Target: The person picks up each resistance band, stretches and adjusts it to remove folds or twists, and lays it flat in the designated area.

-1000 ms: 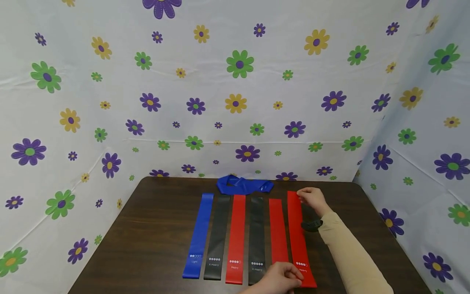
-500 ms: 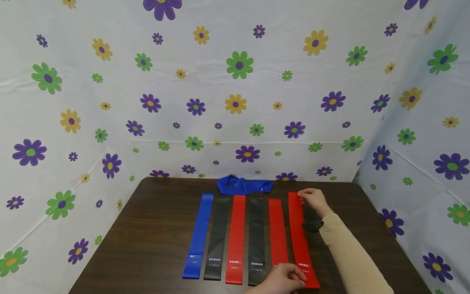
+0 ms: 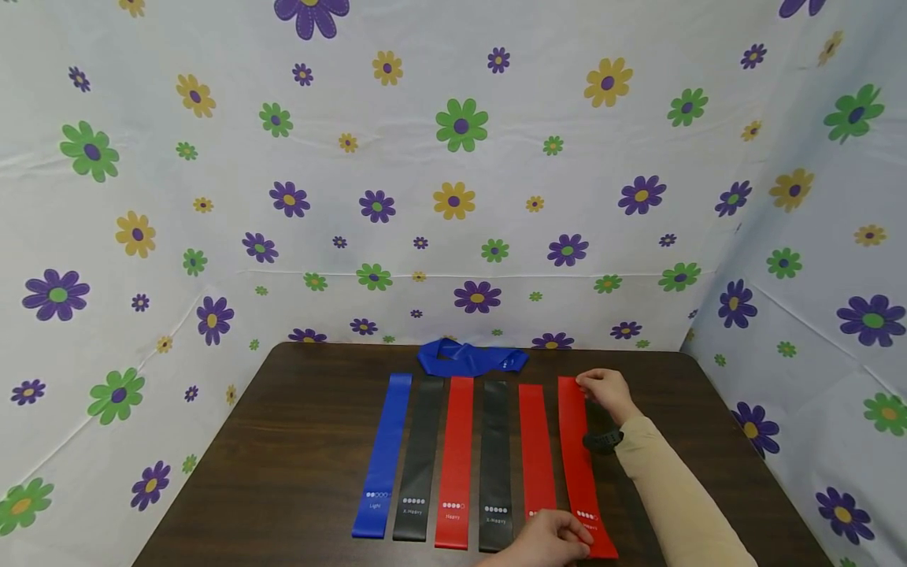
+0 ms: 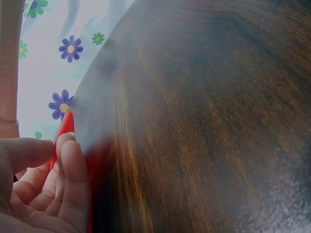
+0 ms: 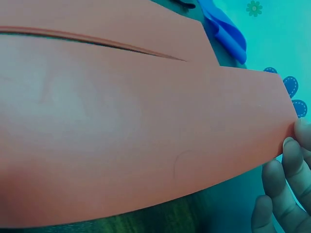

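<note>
A red resistance band (image 3: 575, 449) marked "Heavy" lies lengthwise at the right end of a row of bands. My right hand (image 3: 605, 391) pinches its far end at the right corner; in the right wrist view, thumb and fingertips of the right hand (image 5: 286, 182) meet on the band's edge. At the near end my left hand (image 3: 549, 539) holds the corner, and the left wrist view has red material (image 4: 67, 124) between thumb and fingers. Just left lies another red band (image 3: 537, 441), its near end partly hidden behind the left hand.
Further left lie a black band (image 3: 495, 457), a red band (image 3: 456, 457), a black band (image 3: 420, 457) and a blue band (image 3: 386, 449), roughly side by side. A crumpled blue band (image 3: 471, 360) sits at the back edge of the dark wooden table (image 3: 283, 457). Flowered cloth (image 3: 397, 157) surrounds the table.
The rightmost red band has shifted slightly right and toward the near edge. Both hands have moved with it, still gripping its ends. The other bands have stayed in place.
</note>
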Action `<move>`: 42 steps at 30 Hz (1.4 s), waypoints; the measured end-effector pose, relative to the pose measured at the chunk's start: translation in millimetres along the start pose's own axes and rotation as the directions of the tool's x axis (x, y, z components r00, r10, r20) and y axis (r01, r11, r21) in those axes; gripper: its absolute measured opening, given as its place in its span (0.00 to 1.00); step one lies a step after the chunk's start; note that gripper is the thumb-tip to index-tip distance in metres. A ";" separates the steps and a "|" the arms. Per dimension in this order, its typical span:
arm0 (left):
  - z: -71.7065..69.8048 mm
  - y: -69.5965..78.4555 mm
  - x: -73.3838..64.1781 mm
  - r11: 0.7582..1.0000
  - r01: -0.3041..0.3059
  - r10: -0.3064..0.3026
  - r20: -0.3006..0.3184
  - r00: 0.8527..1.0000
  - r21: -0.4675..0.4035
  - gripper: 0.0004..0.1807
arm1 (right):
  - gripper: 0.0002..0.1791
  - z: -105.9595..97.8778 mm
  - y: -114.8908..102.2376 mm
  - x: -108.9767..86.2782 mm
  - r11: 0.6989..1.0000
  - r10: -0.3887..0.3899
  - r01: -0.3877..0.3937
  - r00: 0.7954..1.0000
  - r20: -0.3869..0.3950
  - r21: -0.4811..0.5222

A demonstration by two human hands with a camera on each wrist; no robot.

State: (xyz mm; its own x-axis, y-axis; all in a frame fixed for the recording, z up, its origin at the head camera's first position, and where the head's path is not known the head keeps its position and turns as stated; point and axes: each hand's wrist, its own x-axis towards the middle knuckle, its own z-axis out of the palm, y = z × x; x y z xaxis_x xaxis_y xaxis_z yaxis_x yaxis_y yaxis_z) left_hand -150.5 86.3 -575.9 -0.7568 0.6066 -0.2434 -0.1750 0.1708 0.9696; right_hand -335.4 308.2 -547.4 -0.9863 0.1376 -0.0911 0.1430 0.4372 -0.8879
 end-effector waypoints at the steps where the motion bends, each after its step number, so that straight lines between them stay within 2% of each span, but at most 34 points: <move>1: 0.2 0.2 0.2 1.000 0.000 0.000 -0.003 1.000 0.011 0.03 | 0.17 0.5 0.6 0.0 1.000 0.005 -0.005 1.000 -0.002 0.000; 15: 3.2 -1.3 3.7 0.997 0.046 -0.043 -0.054 0.998 0.057 0.05 | 0.16 6.3 6.6 -1.6 1.000 0.010 -0.010 1.000 0.000 0.001; 23: 3.5 0.2 3.1 0.997 0.076 -0.076 -0.029 0.997 0.015 0.09 | 0.15 11.2 11.5 -2.6 1.000 0.018 -0.018 1.000 -0.012 0.000; 29: 2.9 1.1 2.3 0.996 0.082 -0.082 -0.026 0.996 0.022 0.09 | 0.15 14.1 11.6 -3.9 0.999 0.034 -0.034 0.999 -0.020 -0.009; 37: 1.9 0.8 3.4 0.994 0.091 -0.086 -0.071 0.994 0.064 0.09 | 0.16 17.2 6.4 -0.3 0.996 0.040 -0.038 0.999 0.026 -0.078; 42: 1.1 -0.7 5.1 0.993 0.073 -0.067 -0.067 0.996 0.096 0.09 | 0.16 19.7 3.5 3.3 0.984 0.009 -0.002 0.999 0.042 -0.180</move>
State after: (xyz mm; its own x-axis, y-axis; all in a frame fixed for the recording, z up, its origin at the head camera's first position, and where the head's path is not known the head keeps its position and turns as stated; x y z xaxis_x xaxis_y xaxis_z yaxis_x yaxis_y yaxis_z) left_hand -153.6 90.2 -577.8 -0.7839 0.5406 -0.3053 -0.1684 0.2882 0.9426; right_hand -339.7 292.6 -559.7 -0.9875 0.1045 -0.1181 0.1572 0.5902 -0.7918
